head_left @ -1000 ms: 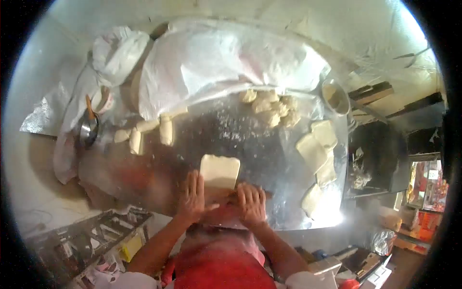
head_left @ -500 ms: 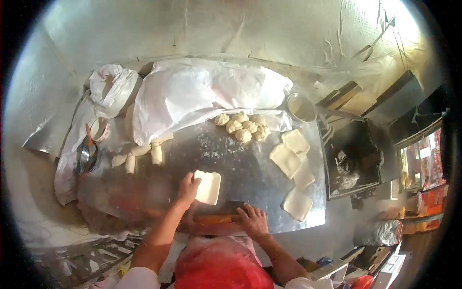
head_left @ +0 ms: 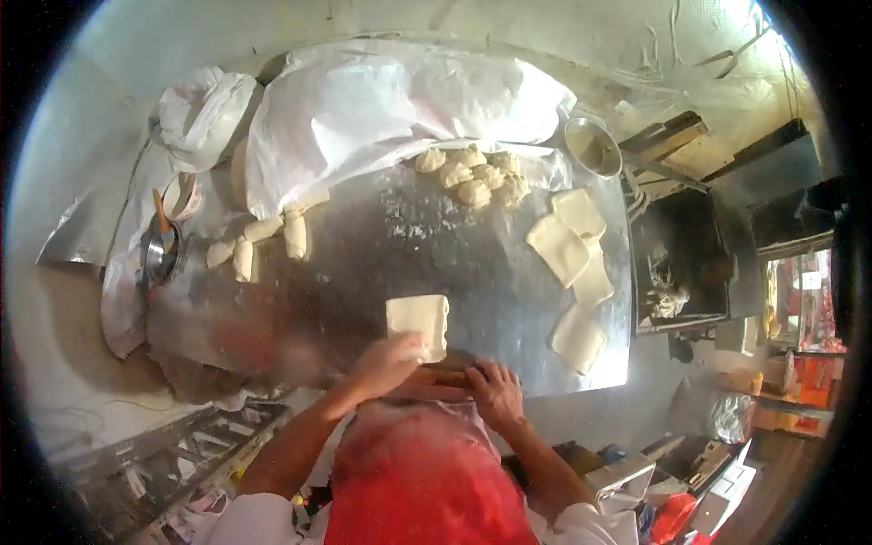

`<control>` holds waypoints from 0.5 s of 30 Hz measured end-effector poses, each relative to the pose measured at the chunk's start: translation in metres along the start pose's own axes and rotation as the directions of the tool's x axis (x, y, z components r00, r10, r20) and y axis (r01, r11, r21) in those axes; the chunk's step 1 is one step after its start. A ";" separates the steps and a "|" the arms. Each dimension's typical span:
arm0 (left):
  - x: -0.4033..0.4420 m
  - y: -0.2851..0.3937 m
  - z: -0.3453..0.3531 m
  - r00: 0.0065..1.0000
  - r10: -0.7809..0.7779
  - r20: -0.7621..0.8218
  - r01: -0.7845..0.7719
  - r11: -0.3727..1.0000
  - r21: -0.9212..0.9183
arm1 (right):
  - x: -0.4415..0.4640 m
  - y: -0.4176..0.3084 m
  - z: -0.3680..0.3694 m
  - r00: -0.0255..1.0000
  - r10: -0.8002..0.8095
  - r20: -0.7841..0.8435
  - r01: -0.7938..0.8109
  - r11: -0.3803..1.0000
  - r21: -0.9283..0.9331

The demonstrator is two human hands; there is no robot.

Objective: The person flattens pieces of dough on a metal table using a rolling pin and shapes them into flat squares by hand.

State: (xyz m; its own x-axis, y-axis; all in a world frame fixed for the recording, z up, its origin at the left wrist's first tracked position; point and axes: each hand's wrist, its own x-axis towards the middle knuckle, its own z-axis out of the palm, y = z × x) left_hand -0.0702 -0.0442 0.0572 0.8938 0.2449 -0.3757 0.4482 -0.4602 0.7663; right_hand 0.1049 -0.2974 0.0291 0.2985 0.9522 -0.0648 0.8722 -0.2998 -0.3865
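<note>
A flattened square of dough [head_left: 418, 313] is at the near edge of the metal table. My left hand [head_left: 389, 365], slightly blurred, covers the square's lower-left corner, its fingers closed on that edge. Just below lies a wooden rolling pin [head_left: 447, 378], partly hidden by my left hand. My right hand [head_left: 497, 391] is at the pin's right end with its fingers curled over it. Several more flattened dough pieces [head_left: 561, 254] overlap on the right side of the table. Rough dough lumps [head_left: 474, 193] sit in a cluster at the back.
White plastic sheeting [head_left: 363, 118] covers a bulky shape along the back. Rolled dough pieces [head_left: 295, 234] lie at left, beside a dark pan [head_left: 162, 256] with a wooden-handled tool. A metal pot [head_left: 592, 147] stands back right, near a dark open box [head_left: 681, 254].
My left hand and the dough square have moved right and nearer to my body, close to the rolling pin. My right hand stays at the pin. The camera view has tilted downward.
</note>
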 end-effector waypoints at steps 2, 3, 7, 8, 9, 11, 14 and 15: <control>-0.016 -0.019 -0.004 0.948 -0.050 -0.316 -0.006 0.984 -0.176 | -0.009 -0.014 -0.015 0.998 0.042 0.044 -0.042 0.999 0.013; -0.018 -0.022 -0.005 0.902 -0.170 -0.398 0.041 0.949 -0.312 | -0.008 -0.019 -0.022 0.995 0.077 0.070 -0.079 0.997 0.016; -0.005 -0.029 -0.014 0.768 -0.177 -0.615 0.105 0.983 -0.151 | 0.044 -0.018 -0.026 0.997 -0.006 0.079 0.002 0.999 0.051; 0.015 -0.031 -0.015 0.770 -0.086 -0.632 0.178 0.980 0.084 | 0.076 -0.011 -0.019 0.997 -0.043 0.071 0.040 0.998 0.050; 0.035 -0.034 -0.016 0.781 0.003 -0.625 0.245 0.918 0.311 | 0.111 0.000 -0.007 0.998 -0.041 0.051 0.043 0.998 -0.042; 0.074 -0.035 -0.043 0.857 0.164 -0.488 0.169 0.806 0.567 | 0.189 0.023 0.000 1.000 -0.008 0.013 0.010 0.989 -0.146; 0.107 -0.065 -0.044 0.750 0.097 -0.654 0.276 0.853 0.443 | 0.194 0.025 0.011 0.997 0.078 -0.002 -0.078 0.989 -0.125; 0.094 -0.072 -0.030 0.755 0.203 -0.624 0.234 0.805 0.545 | 0.200 0.029 0.009 0.991 0.117 -0.061 -0.124 0.986 -0.114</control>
State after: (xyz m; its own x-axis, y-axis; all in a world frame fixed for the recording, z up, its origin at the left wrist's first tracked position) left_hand -0.0184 0.0378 -0.0171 0.7565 0.6236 0.1972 0.5779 -0.7785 0.2449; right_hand 0.1863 -0.1149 -0.0036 0.4218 0.9051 -0.0531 0.8670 -0.4198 -0.2686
